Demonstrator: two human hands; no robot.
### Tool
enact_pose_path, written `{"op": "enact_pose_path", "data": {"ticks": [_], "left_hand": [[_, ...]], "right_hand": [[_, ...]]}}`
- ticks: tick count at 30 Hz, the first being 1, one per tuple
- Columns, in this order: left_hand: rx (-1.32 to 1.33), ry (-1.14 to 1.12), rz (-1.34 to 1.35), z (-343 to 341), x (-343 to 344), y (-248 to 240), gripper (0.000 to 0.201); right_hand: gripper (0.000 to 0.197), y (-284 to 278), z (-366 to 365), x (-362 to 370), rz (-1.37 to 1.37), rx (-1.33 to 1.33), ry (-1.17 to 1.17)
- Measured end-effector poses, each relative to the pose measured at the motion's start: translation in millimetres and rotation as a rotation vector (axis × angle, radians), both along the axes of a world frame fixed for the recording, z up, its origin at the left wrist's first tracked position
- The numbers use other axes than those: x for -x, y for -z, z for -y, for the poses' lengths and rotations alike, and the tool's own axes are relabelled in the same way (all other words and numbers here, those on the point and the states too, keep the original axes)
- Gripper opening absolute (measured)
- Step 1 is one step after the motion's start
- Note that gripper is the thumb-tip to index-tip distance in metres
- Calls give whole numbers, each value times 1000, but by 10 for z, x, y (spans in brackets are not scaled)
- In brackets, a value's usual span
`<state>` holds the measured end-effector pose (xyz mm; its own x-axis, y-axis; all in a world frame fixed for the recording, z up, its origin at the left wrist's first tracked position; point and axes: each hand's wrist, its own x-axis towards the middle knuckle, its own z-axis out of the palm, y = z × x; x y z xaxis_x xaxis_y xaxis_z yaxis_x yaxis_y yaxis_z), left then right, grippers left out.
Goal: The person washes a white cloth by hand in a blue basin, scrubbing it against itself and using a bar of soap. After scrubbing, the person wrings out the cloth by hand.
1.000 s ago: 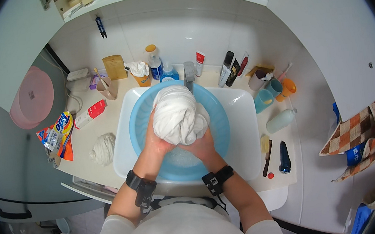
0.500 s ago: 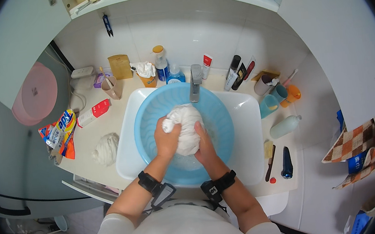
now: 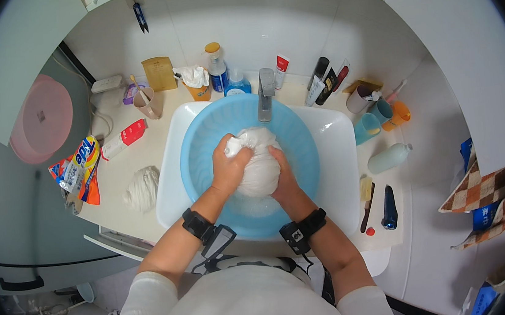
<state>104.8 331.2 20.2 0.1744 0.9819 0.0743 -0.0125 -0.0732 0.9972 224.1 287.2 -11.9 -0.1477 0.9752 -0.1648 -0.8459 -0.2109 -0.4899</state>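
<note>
A bunched, wet white cloth (image 3: 258, 172) is held up in a rounded bundle over the blue plastic basin (image 3: 302, 152). My left hand (image 3: 227, 165) grips its upper left side, thumb across the front. Closed round its right side is my right hand (image 3: 285, 175), with part of the fingers hidden behind the cloth. Some water with suds shows in the basin below. The basin stands in the white sink (image 3: 337, 155), under the grey faucet (image 3: 265, 94). A second wrung white cloth (image 3: 142, 190) lies on the counter left of the sink.
On the left are a detergent bag (image 3: 81, 171) and a red-and-white carton (image 3: 124, 139). Cups, bottles and tubes line the wall. To the right lie a pale bottle (image 3: 390, 158), a brush (image 3: 367, 204) and a dark blue shaver-like item (image 3: 388, 208). A drawer (image 3: 123, 245) sticks out at the front left.
My view has shifted slightly. The cloth bundle looks rounder and tighter at its top, and my left hand has closed in near its gathered top. Both hands keep their hold.
</note>
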Motion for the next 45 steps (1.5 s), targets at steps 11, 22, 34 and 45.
{"op": "enact_pose_path", "data": {"ticks": [11, 22, 34, 45], "left_hand": [[60, 85, -81, -16, 76, -10, 18], [-65, 167, 12, 1, -62, -335, 33], [365, 31, 474, 81, -104, -235, 24], [80, -209, 418, 224, -245, 49, 30]], "right_hand": [[52, 215, 53, -133, 214, 19, 41], [38, -281, -75, -191, 299, -214, 142], [37, -94, -117, -276, 416, 59, 171], [58, -240, 22, -3, -186, -43, 161]]}}
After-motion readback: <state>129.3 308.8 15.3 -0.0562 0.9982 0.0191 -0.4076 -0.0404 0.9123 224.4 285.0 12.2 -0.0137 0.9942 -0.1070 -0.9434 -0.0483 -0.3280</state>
